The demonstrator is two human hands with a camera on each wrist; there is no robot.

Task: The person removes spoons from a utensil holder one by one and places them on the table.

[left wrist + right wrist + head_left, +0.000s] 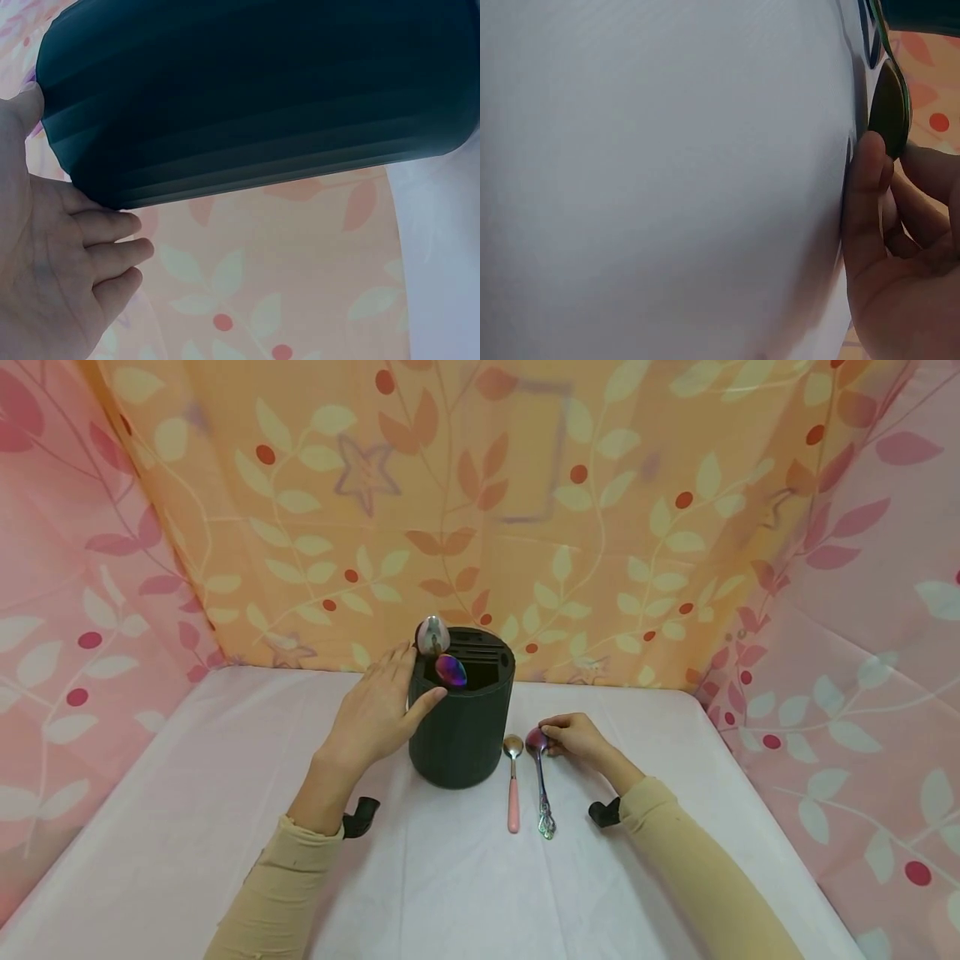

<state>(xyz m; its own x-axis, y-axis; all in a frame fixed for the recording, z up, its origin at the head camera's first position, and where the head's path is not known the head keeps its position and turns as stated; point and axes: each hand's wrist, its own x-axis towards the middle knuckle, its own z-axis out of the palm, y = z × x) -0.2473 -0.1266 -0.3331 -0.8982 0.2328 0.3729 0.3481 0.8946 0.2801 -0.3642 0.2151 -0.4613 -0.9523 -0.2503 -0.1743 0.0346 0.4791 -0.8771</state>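
A black utensil holder (455, 735) stands upright on the table, two spoons in its front opening: a silver spoon (432, 635) and a purple-blue iridescent spoon (452, 670), bowls up. My left hand (381, 710) rests on the holder's upper left side, the fingers fairly straight and the thumb at the rim. In the left wrist view, its fingertips (127, 251) show beside the holder's edge. With thumb and fingers, my right hand (581, 739) pinches the bowl of another iridescent spoon (536, 742), whose ornate handle points toward me. In the right wrist view, this bowl (889, 109) tilts up between the fingers.
Left of the held spoon lies a pink-handled spoon (513, 797), near the holder's base. A white cloth (465, 877) covers the table. Patterned curtains, orange behind (450, 510) and pink at both sides, enclose it. Black camera mounts (362, 817) sit at both wrists.
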